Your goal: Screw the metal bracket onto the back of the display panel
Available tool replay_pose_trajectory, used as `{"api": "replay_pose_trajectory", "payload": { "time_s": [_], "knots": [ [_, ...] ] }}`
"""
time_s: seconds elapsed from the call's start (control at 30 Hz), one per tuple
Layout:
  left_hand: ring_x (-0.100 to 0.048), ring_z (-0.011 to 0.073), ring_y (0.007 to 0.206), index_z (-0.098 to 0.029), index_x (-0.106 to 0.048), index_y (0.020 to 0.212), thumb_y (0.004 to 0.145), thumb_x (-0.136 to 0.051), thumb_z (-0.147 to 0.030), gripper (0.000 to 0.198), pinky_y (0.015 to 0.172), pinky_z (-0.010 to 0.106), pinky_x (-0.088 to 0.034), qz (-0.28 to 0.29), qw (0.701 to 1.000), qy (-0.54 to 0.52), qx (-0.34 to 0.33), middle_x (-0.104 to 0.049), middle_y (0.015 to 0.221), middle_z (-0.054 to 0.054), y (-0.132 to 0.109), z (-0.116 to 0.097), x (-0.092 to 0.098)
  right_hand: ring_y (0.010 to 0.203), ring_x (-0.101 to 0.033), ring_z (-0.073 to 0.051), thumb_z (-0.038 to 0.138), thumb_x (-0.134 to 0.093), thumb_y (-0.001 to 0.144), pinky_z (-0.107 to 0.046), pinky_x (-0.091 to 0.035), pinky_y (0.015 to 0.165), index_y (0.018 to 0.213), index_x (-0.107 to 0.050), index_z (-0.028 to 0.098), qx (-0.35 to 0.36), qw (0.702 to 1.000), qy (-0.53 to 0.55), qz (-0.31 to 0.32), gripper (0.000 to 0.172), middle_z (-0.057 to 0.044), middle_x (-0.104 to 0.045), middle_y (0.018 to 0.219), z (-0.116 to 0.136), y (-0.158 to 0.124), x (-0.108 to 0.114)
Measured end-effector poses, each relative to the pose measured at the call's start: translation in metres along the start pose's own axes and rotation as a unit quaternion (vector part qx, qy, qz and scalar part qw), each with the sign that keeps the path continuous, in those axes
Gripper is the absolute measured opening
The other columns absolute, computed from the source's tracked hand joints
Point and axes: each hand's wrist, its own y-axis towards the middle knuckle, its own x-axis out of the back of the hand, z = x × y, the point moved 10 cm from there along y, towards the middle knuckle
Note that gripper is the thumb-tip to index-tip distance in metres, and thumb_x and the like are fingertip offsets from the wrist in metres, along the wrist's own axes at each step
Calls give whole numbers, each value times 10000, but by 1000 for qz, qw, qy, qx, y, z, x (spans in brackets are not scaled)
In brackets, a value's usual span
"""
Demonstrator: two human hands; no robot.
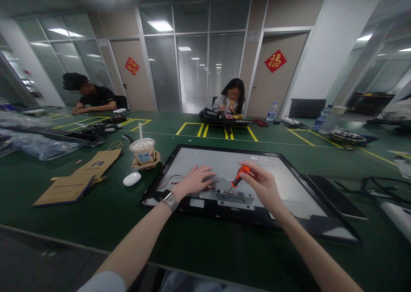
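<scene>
A flat display panel (272, 168) with a black frame lies on the green table in front of me. Near its close edge sits a metal bracket (236, 201) with a small part on it. My right hand (260, 183) is closed around the handle of an orange and black screwdriver (241, 173), its tip pointing down at the bracket. My left hand (197, 180) lies with fingers stretched on the panel, just left of the bracket, its fingertips at the bracket's edge. Some thin wires (171, 180) run on the panel beside this hand.
Left of the panel stand an iced drink cup (143, 151) in a carton holder, a white mouse (132, 179) and a paper bag (86, 176). A dark phone-like slab (335, 195) and black cables (379, 187) lie to the right. Two people sit across the table.
</scene>
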Motion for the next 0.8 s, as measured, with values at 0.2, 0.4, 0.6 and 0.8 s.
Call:
{"api": "replay_pose_trajectory", "payload": {
  "time_s": [0.2,0.4,0.6,0.8],
  "knots": [
    [-325,276,1498,-358,-526,1434,1025,-436,-488,438,1239,554,-149,4,1000,-1,-1,-374,1619,40,0,-1,1,1072,-705,-264,450,-615,942,-463,-566,966,1149,-753,273,-39,996,67,38,306,-84,-723,1213,-6,-1,-5],
    [-335,278,1493,-345,-534,1429,1027,-431,-483,437,1231,556,-171,-1,1000,9,-3,-388,1610,52,0,-2,3,931,-740,-267,472,-687,888,-513,-608,901,1129,-756,246,-42,997,60,16,338,-85,-777,1024,-7,0,0],
    [-319,284,1501,-354,-516,1442,1031,-420,-492,445,1233,562,-161,4,1000,8,-9,-381,1614,52,0,-1,0,823,-669,-220,427,-808,765,-372,-623,709,846,-776,239,-20,999,49,-4,207,-52,-672,870,-1,5,4],
    [-315,282,1503,-360,-521,1437,1033,-415,-485,436,1234,563,-157,3,1000,2,-7,-366,1621,44,0,-1,0,818,-671,-212,447,-777,798,-387,-588,753,878,-771,248,-47,993,102,26,215,-41,-681,871,-9,0,-5]
  ]
}}
